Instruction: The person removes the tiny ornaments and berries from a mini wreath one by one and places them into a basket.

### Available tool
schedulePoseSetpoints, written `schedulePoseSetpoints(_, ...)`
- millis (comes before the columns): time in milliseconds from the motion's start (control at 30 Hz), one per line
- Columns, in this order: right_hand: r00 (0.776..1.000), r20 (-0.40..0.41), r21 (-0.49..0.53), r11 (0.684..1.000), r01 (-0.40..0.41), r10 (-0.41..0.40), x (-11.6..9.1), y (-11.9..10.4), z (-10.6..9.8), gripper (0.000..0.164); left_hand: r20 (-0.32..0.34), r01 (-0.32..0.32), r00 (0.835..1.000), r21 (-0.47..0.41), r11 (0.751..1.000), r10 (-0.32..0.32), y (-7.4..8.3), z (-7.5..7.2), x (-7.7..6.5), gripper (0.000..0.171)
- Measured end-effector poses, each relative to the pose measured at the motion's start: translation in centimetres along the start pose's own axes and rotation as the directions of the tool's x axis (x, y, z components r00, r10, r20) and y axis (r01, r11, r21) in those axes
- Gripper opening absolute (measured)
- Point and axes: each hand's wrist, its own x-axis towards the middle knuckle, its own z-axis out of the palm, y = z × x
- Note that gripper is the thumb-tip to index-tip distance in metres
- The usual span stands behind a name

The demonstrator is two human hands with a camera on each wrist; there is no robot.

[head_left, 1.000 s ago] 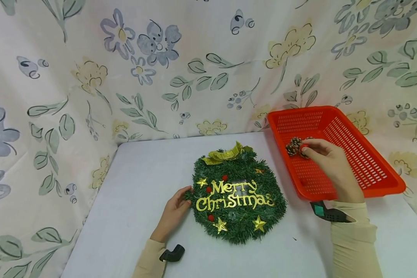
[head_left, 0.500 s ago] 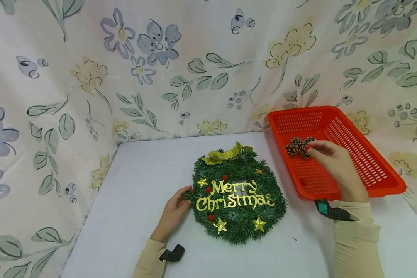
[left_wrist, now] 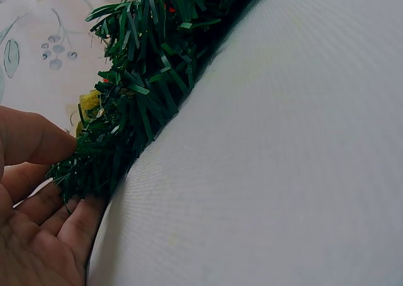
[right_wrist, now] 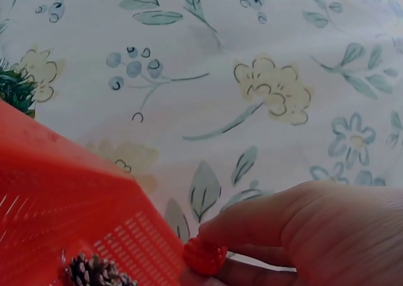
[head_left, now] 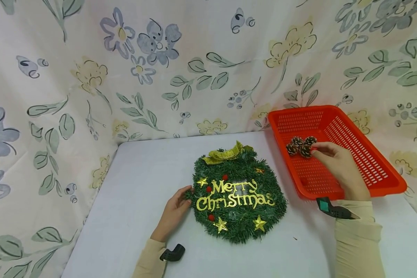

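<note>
On the table lies a green tinsel wreath (head_left: pixel 238 215) with gold "Merry Christmas" lettering, gold stars, small red balls and a gold bow. My left hand (head_left: pixel 173 212) holds its left edge; in the left wrist view the thumb lies on the wreath's tinsel (left_wrist: pixel 145 91) and the other fingers are beneath. Over the red plastic basket (head_left: pixel 317 175), my right hand (head_left: pixel 340 168) pinches a small red ball (right_wrist: pixel 204 256) between thumb and fingers. The ball's surface looks bumpy in the right wrist view. Several pine cones (head_left: pixel 296 146) sit in the basket, just left of the right fingertips.
A white-covered table (head_left: pixel 139 170) spreads under everything. Behind and to the left hangs a floral curtain (head_left: pixel 194 77); the basket stands close to it at the right. A tiny dark scrap (head_left: pixel 295 238) lies right of the wreath.
My right hand has shifted slightly right and toward me with the red ball, uncovering more of the pine cones. The left hand and the wreath stay put.
</note>
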Motion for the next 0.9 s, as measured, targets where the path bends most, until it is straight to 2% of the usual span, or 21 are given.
schedulePoseSetpoints(267,0.998,0.045,-0.076,0.997,-0.029,0.033,0.27,0.18,-0.08,0.053,-0.004,-0.001,1.0,0.001,1.0,0.001,0.14,0.03,0.0,0.05)
schedulePoseSetpoints(900,0.994,0.099,-0.084,0.996,-0.038,0.047,0.22,0.25,0.11,0.053,-0.004,0.002,1.0,0.007,1.0,-0.001,0.1,0.01,-0.05,0.05)
